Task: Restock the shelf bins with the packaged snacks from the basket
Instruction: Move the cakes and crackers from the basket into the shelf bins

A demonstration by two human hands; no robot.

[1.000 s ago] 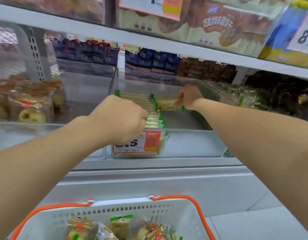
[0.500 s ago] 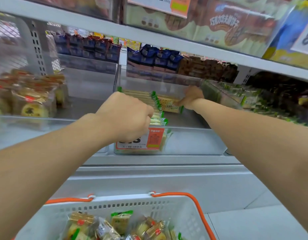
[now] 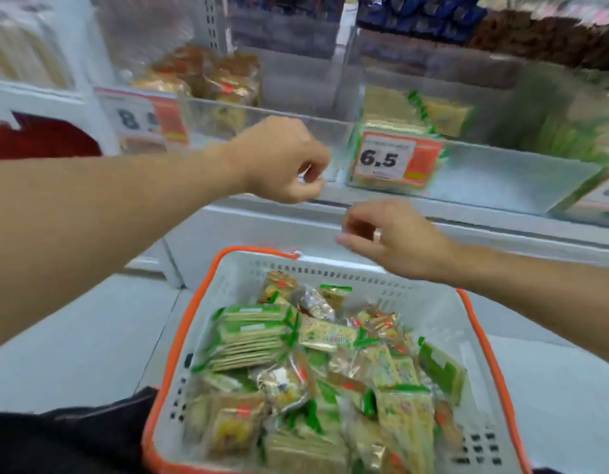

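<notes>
head view, blurred by motion.

- basket (image 3: 443,309): white plastic with an orange rim and handle, low centre, on the pale floor in front of the shelf base. holds a loose heap of packaged snacks (image 3: 316,367); green-edged cracker packs stacked at its left side, gold-and-red wrapped pieces mixed through the rest.
- left hand (image 3: 282,159): raised in front of the shelf edge, above and left of the basket. fingers loosely curled, thumb close to the fingertips; nothing seen between them.
- right hand (image 3: 395,237): just above the basket's far rim, palm down, fingers relaxed and slightly spread, holding nothing. a ring (image 3: 377,235) on one finger.
- clear shelf bin (image 3: 501,172): right of the left hand, part filled with a row of green-edged packs (image 3: 392,111) at its left end. price tag (image 3: 395,159) on its front reads 6.5.
- neighbouring bin (image 3: 289,114): behind the left hand, gold-wrapped snacks (image 3: 210,80) at its left side. second price tag (image 3: 145,121), partly legible, begins with 8.
- upper back: dark blue and brown packets, too blurred to read.
- dark clothing at the bottom left corner.
</notes>
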